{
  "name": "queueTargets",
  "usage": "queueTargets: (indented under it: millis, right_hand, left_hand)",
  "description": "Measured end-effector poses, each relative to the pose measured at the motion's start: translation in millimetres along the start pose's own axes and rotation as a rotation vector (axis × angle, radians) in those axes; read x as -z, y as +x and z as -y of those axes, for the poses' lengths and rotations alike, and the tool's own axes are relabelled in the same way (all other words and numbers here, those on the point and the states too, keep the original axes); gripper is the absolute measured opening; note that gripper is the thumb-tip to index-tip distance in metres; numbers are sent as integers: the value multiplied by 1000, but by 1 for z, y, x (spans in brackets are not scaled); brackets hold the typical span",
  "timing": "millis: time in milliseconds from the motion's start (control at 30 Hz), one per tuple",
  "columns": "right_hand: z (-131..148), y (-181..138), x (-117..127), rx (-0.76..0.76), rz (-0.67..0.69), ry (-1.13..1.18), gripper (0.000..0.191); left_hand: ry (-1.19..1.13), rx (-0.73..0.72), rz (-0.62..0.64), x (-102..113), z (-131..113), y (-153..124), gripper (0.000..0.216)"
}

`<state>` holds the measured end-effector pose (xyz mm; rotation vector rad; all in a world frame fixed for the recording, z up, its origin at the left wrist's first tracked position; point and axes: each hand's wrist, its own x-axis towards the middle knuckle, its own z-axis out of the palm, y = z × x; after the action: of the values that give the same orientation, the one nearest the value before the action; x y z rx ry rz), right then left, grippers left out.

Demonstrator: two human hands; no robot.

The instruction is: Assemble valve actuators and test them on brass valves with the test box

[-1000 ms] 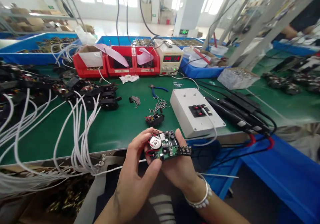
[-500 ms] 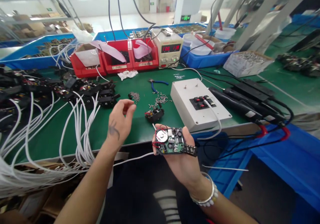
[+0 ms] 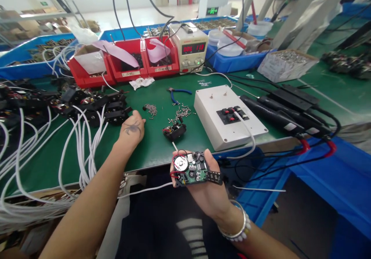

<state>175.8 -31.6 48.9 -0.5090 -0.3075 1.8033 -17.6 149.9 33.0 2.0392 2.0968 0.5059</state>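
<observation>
My right hand [image 3: 207, 193] cradles an open black housing with a green circuit board [image 3: 193, 171], palm up. A silver round motor, red wires and a black slotted tab show on the housing. A white cable runs from its left side. My left hand [image 3: 132, 128], with a dark tattoo on its back, is over the table beside the pile of black assemblies [image 3: 116, 111]. Its fingers curl away from view, so whether they hold anything is hidden. Between the hands lies another black assembly [image 3: 174, 131]. Small screws [image 3: 150, 110] lie in a heap just beyond my left hand.
Blue-handled pliers [image 3: 179, 92] and more screws [image 3: 182, 113] lie mid-table. A grey switch box [image 3: 214, 114] stands right of them, near black electric screwdrivers [image 3: 272, 116]. Red bins [image 3: 130, 75] and a power supply [image 3: 189, 64] line the back. White cables [image 3: 84, 147] hang over the left edge.
My left hand has moved left, towards the black assemblies, and its fingers have turned from view. My right hand still holds the housing. The camera view has shifted slightly, and the power supply reading differs.
</observation>
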Motion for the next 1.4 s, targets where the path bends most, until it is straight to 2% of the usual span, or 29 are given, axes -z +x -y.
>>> queueTargets:
  millis: [167,300,400,467,533,600,800,1033,1100,1200,1300,1400]
  right_hand:
    - [0,-3,-2,-17,27,27,51]
    - [1,-5,-2,-6,19,-1,60]
    - [1,-4,-3,1,6,-16,54]
    - [-1,-4,-4,23,7,-29,51]
    - [-3,-5,-5,53,12,-50,50]
    - [-5,-6,-7,84,10,-79,49]
    - [-7,-9,-8,81,-50,-136,56]
    - [-8,-10,-5,91,-34,-152,55]
    - [-8,-10,-4,80,-38,-154,55]
    - [-9,-10,-4,68,-28,-163,55]
    - [-9,-10,-5,63,-31,-186,55]
    - [-8,-10,-6,38,-56,-151,57]
  left_hand:
    - [-57,-19,-59,22,-8,-22,14]
    - [-227,-142,-45,47,-27,-72,19]
    - [-486,-294,-37,70,-42,-122,17]
    - [-515,-467,-28,83,-51,-148,9]
    - [-474,-620,-12,90,-58,-163,10]
    - [-451,-691,-15,90,-61,-170,12]
    - [-411,-697,-19,78,-62,-177,14]
    - [-401,-744,-66,77,-66,-181,17]
    - [-411,-761,-46,78,-67,-178,17]
    - [-405,-711,-6,78,-66,-174,17]
    - [-339,-683,-46,78,-64,-173,14]
    - [-265,-722,-102,74,-63,-174,12]
